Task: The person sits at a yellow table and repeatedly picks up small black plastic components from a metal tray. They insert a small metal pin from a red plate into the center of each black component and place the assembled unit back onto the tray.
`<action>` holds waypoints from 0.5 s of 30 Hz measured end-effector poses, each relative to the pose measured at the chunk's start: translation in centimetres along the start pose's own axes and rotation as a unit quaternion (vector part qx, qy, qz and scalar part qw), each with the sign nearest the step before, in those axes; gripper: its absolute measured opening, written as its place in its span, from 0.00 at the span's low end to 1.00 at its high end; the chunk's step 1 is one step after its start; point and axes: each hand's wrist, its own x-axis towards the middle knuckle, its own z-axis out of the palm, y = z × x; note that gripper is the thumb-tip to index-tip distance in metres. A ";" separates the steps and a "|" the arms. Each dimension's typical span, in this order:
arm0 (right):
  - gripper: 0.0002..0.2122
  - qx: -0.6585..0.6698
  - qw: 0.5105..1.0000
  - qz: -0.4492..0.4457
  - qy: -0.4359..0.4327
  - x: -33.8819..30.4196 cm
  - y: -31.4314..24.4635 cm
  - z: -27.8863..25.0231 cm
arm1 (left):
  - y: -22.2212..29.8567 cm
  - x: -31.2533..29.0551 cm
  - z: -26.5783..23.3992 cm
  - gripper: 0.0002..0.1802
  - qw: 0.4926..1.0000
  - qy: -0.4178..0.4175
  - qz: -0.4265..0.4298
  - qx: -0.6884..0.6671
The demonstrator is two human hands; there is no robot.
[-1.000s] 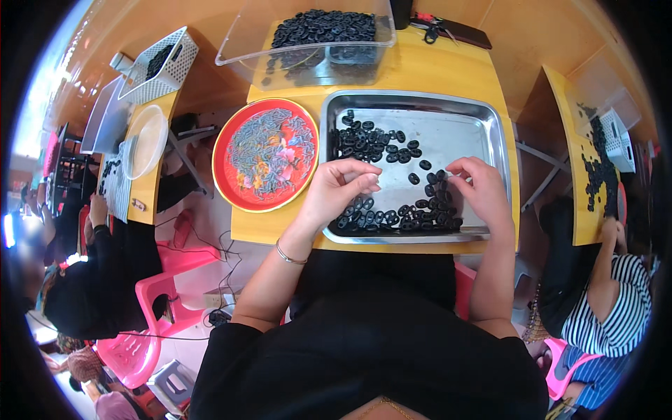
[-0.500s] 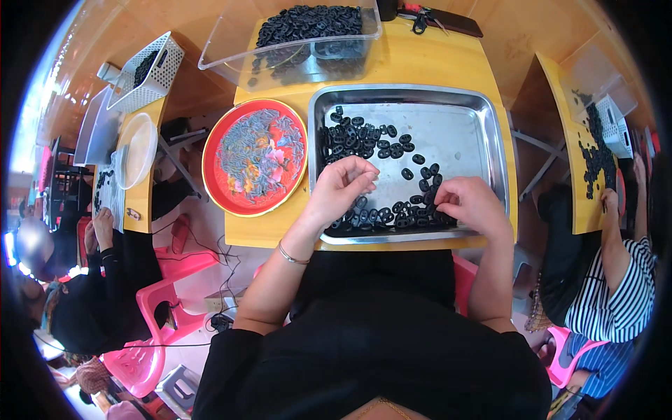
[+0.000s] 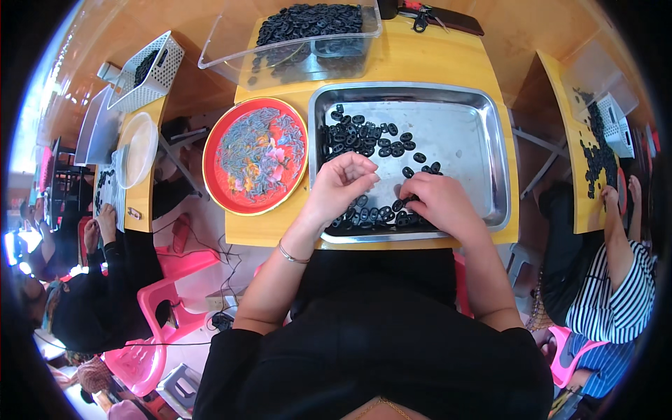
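A shallow metal tray [image 3: 498,168] lies in front of me, with many small black oval pieces [image 3: 357,129], each with two holes, heaped in its left and near parts. Over the tray's near left part is my left hand [image 3: 343,187], its thumb and fingers pinched together; whatever it holds is too small to make out. My right hand [image 3: 442,201] is just to its right, low over the near pieces. A black oval piece [image 3: 411,199] shows between its thumb and fingers. Left of the tray stands a red round dish [image 3: 210,150] full of small thin grey parts.
At the back of the yellow table [image 3: 434,63] a clear plastic bin [image 3: 231,52] holds a heap of black pieces. Scissors [image 3: 421,19] and a dark flat case [image 3: 458,22] lie behind. Other people work at tables [image 3: 143,199] to the left and right [image 3: 568,161].
My right hand has moved left across the near side of the tray, closer to my left hand. The left hand has stayed almost still, pinched as before.
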 end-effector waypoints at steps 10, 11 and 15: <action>0.04 0.180 0.979 0.044 0.089 0.8 -0.9 -0.2 | 0.3 -0.2 0.1 0.06 0.999 0.004 -0.015 -0.037; 0.04 0.253 0.957 0.049 0.130 1.0 -1.0 0.1 | 0.2 -0.2 0.1 0.06 0.999 0.007 -0.018 -0.045; 0.06 0.436 0.871 0.051 0.220 1.7 -1.2 1.6 | 0.3 -0.3 0.8 0.06 0.995 0.021 -0.014 -0.091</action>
